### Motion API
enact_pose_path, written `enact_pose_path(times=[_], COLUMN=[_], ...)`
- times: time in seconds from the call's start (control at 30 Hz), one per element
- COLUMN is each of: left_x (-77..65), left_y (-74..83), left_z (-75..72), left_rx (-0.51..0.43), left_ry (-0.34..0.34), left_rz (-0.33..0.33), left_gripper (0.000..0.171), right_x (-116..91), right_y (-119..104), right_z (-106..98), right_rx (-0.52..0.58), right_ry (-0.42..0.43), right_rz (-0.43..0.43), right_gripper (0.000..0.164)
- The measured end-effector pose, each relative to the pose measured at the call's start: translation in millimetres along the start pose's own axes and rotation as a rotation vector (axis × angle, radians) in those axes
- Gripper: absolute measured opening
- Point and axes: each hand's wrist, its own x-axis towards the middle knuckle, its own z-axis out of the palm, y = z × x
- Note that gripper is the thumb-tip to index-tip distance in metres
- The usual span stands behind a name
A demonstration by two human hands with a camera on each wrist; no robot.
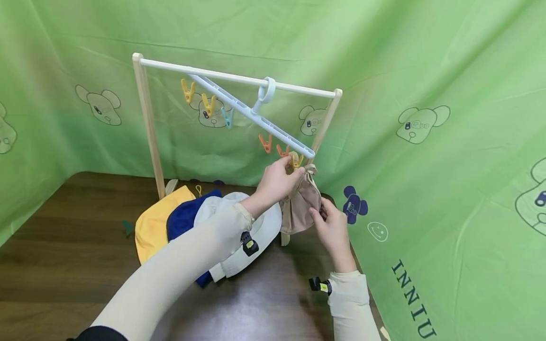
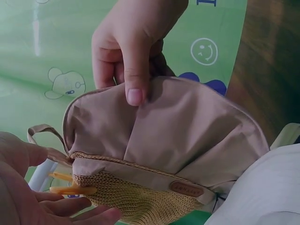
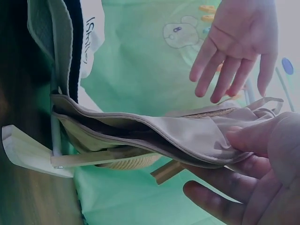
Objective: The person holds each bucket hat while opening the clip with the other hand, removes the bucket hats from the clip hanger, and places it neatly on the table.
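A taupe sun hat (image 1: 298,208) with a woven straw crown (image 2: 136,194) and a small brown label hangs under the right end of a pale blue clip hanger (image 1: 256,116). A yellow clip (image 2: 72,190) is at its edge, beside a fabric ribbon (image 2: 44,133). My right hand (image 1: 334,229) pinches the hat's brim (image 3: 197,136) between thumb and fingers. Close to the yellow clip is my left hand (image 1: 275,184), its fingers extended and loose in the right wrist view; whether it touches the hat is unclear.
The hanger hooks over the white bar (image 1: 204,72) of a wooden-legged rack. More clips, yellow, blue and orange, dangle from it. Yellow (image 1: 151,227), blue (image 1: 181,220) and white hats (image 1: 266,229) overlap on the brown table (image 1: 64,265). A green printed curtain (image 1: 426,189) encloses the table.
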Motion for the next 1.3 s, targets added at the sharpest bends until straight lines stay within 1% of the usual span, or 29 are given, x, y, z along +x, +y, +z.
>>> enact_pose_path(times=[0.17, 0.27, 0.4, 0.5, 0.63, 0.77, 0.93, 1.13, 1.3], left_x=[7.7, 12.2, 17.7, 20.3, 21.4, 22.4, 25.0, 26.3, 27.0], left_y=[2.8, 4.5, 5.1, 4.5, 4.8, 6.8, 7.8, 4.6, 1.1], left_z=[2.7, 3.8, 4.9, 6.2, 9.2, 12.6, 15.1, 18.0, 21.0], left_rx=[0.041, 0.053, 0.071, 0.102, 0.13, 0.132, 0.126, 0.113, 0.11], left_ry=[0.013, 0.005, 0.024, 0.045, 0.049, 0.073, 0.114, 0.16, 0.201], left_rz=[-0.007, -0.041, -0.079, -0.077, -0.071, -0.077, -0.084, -0.097, -0.08], left_gripper=[0.041, 0.039, 0.037, 0.036, 0.039, 0.041, 0.038, 0.035, 0.037], right_x=[0.3, 0.3, 0.2, 0.0, -0.4, -0.6, -0.3, -0.8, -1.3], right_y=[-0.2, -0.9, -1.5, -2.6, -3.3, -2.6, -1.8, -2.9, -3.1], right_z=[-2.4, -4.2, -5.5, -5.8, -6.3, -6.7, -7.0, -7.2, -7.2], right_rx=[0.005, -0.01, -0.047, -0.056, -0.051, -0.049, -0.068, -0.073, -0.068], right_ry=[-0.025, -0.036, -0.049, -0.062, -0.071, -0.076, -0.069, -0.074, -0.072], right_rz=[-0.002, -0.017, -0.049, -0.058, -0.041, -0.032, -0.04, -0.036, -0.035], right_gripper=[0.03, 0.029, 0.028, 0.028, 0.029, 0.029, 0.029, 0.03, 0.029])
